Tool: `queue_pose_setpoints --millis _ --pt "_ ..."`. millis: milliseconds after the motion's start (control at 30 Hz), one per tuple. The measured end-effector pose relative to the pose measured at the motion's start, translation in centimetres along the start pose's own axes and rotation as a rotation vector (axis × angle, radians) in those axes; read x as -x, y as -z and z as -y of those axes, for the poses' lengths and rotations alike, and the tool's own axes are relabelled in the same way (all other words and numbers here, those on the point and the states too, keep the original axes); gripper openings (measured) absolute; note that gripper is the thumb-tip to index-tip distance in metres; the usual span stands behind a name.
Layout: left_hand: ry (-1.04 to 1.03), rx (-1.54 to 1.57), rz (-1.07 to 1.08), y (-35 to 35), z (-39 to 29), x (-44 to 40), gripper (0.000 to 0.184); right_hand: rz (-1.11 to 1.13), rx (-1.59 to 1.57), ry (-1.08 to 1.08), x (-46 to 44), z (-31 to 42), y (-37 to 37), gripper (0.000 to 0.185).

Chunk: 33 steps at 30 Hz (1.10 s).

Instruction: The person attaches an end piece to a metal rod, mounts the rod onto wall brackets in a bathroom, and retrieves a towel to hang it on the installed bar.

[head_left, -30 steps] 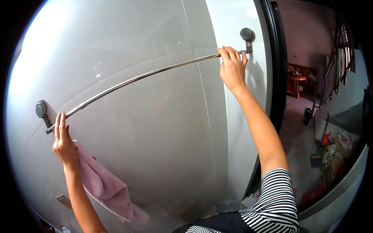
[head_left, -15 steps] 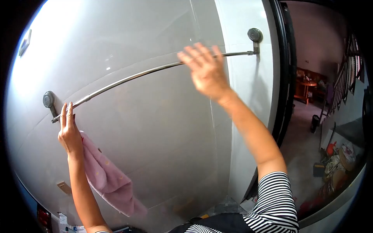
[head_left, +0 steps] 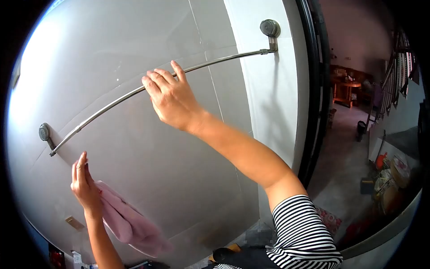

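Note:
A shiny metal rod (head_left: 109,106) runs across the grey wall between a left round mount (head_left: 45,132) and a higher right round mount (head_left: 269,28). The fingers of my right hand (head_left: 172,96) curl over the middle of the rod, with the back of the hand facing me; its thumb is hidden. Below the rod's left end, my left hand (head_left: 85,188) is raised off it, fingers pointing up and close together. A pink towel (head_left: 127,219) hangs from my left hand; the grip on it is partly hidden.
A socket plate (head_left: 74,223) is low on the left wall. At right, a dark door frame (head_left: 313,103) borders a room with a wooden table (head_left: 347,84). Piled bags and other items (head_left: 387,179) lie at the far right.
My right hand has moved left along the rod from its right end to the middle. My left hand has come down off the rod's left end, with the towel.

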<state>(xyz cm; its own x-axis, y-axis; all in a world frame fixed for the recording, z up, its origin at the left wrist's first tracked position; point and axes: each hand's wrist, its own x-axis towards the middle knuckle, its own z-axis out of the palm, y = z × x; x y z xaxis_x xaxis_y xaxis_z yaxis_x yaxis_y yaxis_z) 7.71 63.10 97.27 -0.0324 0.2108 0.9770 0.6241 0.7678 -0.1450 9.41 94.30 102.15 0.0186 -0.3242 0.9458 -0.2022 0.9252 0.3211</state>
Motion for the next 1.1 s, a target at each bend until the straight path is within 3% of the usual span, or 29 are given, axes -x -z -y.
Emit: queue_pose_setpoints --millis 167,300,333,400,433,500,533,600,733,767,833,900,1000,1100 --pt "0.279 0.295 0.223 0.3 -3.3 2.2 0.036 -0.021 -0.111 0.006 3.0 1.4 1.3 0.039" --pt "0.547 0.56 0.31 0.3 -5.6 3.5 0.024 0.139 -0.486 -0.265 8.0 4.2 3.2 0.036" --pt "0.565 0.638 0.355 0.2 -5.4 3.9 0.023 0.209 -0.595 -0.347 9.4 5.1 3.7 0.035" --pt "0.631 0.742 0.424 -0.2 -5.6 4.9 0.021 0.587 -0.906 -0.518 11.7 6.9 5.2 0.034" --pt "0.616 0.8 0.486 -0.7 -5.3 5.6 0.024 0.621 -0.938 -0.514 12.9 8.0 5.6 0.034" --pt "0.645 0.9 0.574 -1.3 -5.0 6.3 0.026 1.014 -1.407 -0.911 15.3 11.2 5.6 0.037" --pt "0.674 0.956 0.592 -1.2 -5.3 6.4 0.026 1.051 -1.438 -0.925 16.2 13.3 5.6 0.037" --pt "0.68 1.013 0.641 -1.0 -4.7 6.3 0.029 0.792 -1.341 -0.806 17.5 17.5 5.3 0.04" --pt "0.749 1.24 0.645 0.0 -3.0 6.8 0.034 0.986 -1.367 -0.91 19.9 21.9 3.8 0.041" --pt "0.746 1.24 0.654 0.4 -2.8 6.7 0.033 0.934 -1.452 -1.081 20.5 21.6 3.5 0.033" --pt "0.758 1.186 0.656 1.3 -0.4 8.1 0.031 0.818 -1.494 -1.209 18.8 21.2 4.0 0.024" --pt "0.83 1.167 0.712 2.4 1.6 9.4 0.029 0.814 -1.33 -0.985 18.4 20.6 4.1 0.018" --pt "0.868 1.182 0.825 2.8 3.5 12.0 0.029 0.857 -1.348 -1.051 17.2 21.7 4.4 0.022" --pt "0.735 1.202 0.99 3.7 4.6 14.7 0.029 0.754 -1.591 -1.203 17.0 23.6 4.3 0.025"
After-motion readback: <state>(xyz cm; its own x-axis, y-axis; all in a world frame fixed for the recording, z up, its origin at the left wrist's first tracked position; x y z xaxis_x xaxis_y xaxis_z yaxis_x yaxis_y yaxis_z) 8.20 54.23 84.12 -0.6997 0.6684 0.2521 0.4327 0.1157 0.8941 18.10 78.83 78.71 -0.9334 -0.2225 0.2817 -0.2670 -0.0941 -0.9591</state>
